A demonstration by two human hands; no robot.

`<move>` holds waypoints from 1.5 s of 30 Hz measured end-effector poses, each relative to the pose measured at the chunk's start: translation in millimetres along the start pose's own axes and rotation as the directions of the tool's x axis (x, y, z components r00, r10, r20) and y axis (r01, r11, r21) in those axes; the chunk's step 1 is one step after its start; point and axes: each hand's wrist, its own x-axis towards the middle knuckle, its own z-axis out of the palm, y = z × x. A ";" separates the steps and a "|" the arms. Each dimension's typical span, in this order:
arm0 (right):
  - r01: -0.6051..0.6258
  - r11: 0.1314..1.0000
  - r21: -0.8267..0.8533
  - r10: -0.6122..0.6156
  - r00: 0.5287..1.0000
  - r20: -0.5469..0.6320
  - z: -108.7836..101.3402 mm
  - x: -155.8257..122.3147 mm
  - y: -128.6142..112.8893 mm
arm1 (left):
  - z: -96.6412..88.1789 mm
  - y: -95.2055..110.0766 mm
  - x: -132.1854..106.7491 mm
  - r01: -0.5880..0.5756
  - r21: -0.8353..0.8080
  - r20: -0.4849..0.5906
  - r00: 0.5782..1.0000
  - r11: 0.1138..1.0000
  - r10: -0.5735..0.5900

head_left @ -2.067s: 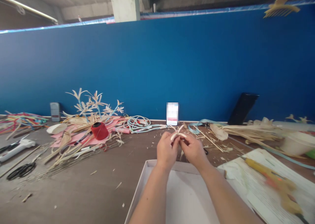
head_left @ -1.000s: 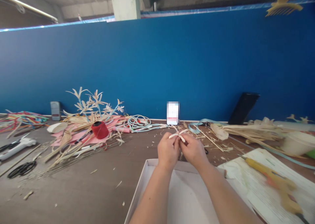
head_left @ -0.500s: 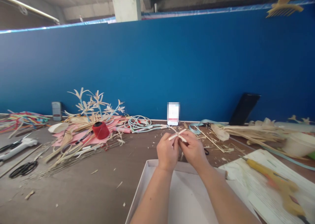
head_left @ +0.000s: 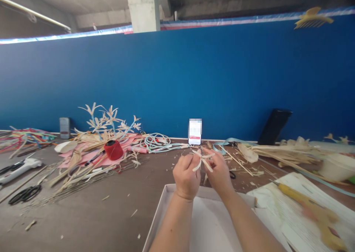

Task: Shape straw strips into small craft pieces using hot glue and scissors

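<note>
My left hand (head_left: 186,179) and my right hand (head_left: 219,174) meet above the far edge of a white shallow box (head_left: 163,215). Both are closed in a pinch on a small pale straw flower (head_left: 203,159) whose thin petals stick up and out between the fingertips. The flower is held just above the brown table (head_left: 97,215), in front of a small phone (head_left: 195,131) propped against the blue wall.
Left: a red thread spool (head_left: 113,149), a heap of straw flowers and pink sheets (head_left: 105,133), black scissors (head_left: 23,194), a white tool (head_left: 18,167), coiled cords (head_left: 156,141). Right: a yellow glue gun (head_left: 310,209) on paper, straw bundles (head_left: 280,152), a white cup (head_left: 334,167), a black stand (head_left: 273,126).
My hands stay together but the flower has turned in my fingers and its petals are spread wider. The view has tipped slightly upward.
</note>
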 end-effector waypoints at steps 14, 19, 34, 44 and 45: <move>-0.031 0.995 0.094 0.023 0.996 0.091 4.2 -6.4 6.3 | 6.1 -9.5 3.8 0.519 -0.067 0.203 0.843 0.852 -0.498; -0.008 0.991 0.131 -0.011 0.990 0.141 6.2 -7.9 -1.3 | 10.5 -10.6 2.5 0.563 -0.069 0.274 0.804 0.823 -0.527; -0.145 0.952 0.271 0.102 0.981 0.164 8.1 -5.6 2.0 | 16.0 -5.6 0.4 0.622 -0.148 0.428 0.741 0.769 -0.517; -0.276 0.898 0.343 0.197 0.949 0.246 11.6 -4.8 7.5 | 14.8 -3.8 2.1 0.652 -0.196 0.392 0.737 0.733 -0.550; -0.288 0.896 0.339 0.203 0.943 0.262 11.8 -4.3 7.1 | 14.5 -3.8 2.5 0.665 -0.199 0.386 0.728 0.720 -0.566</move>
